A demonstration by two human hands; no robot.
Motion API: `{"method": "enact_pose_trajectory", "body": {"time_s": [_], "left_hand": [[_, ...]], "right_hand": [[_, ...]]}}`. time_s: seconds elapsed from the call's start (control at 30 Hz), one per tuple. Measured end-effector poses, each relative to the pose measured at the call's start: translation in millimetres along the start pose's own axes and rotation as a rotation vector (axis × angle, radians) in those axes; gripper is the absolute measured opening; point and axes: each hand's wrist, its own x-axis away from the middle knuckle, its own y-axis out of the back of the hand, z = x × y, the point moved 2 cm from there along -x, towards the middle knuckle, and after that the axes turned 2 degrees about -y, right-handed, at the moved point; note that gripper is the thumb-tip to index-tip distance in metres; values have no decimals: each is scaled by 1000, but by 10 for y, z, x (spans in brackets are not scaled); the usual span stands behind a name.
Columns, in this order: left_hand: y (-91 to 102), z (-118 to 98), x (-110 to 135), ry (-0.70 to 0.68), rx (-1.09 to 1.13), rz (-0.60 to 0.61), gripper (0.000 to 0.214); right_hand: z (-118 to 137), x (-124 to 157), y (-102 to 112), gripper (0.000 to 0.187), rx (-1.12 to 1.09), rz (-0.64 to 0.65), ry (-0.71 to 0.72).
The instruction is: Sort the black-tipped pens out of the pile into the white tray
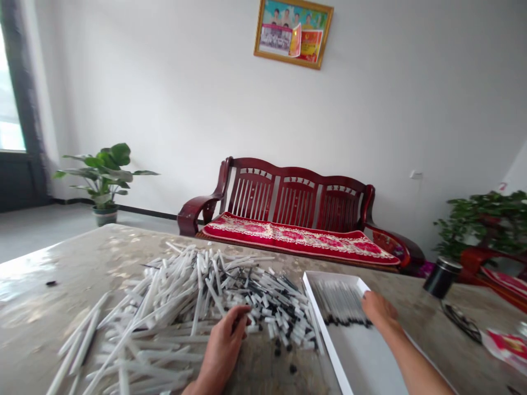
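Observation:
A big heap of white pen barrels and refills (193, 296) covers the middle of the marble-look table (61, 269). My left hand (224, 343) rests at the heap's near edge, fingers curled on a few pieces. A shallow white tray (362, 356) lies to the right with a row of pens (340, 303) lined up at its far end. My right hand (379, 310) lies in the tray against that row, fingers bent and partly hidden.
A black jar (441, 277) and dark eyeglasses (461, 322) sit at the table's right, near a red packet (508, 345). Behind stand a red wooden bench (296, 219), two potted plants (102, 178) and a framed picture (293, 33) on the wall.

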Motion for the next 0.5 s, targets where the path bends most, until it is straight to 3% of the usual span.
{"method": "enact_pose_trajectory", "body": {"time_s": [0.1, 0.2, 0.27, 0.33, 0.5], "left_hand": [[-47, -81, 63, -68, -71, 72, 26], [-72, -214, 148, -226, -160, 176, 24], [-85, -293, 217, -324, -205, 304, 23], [-92, -346, 287, -414, -232, 416, 23], [-148, -310, 389, -526, -237, 564, 24]], "right_hand": [[97, 58, 119, 29, 3, -5, 42], [407, 204, 261, 31, -67, -63, 194], [745, 423, 343, 32, -232, -132, 388], [1138, 734, 379, 30, -422, -114, 533], [2139, 1625, 345, 22, -597, 138, 835]]}}
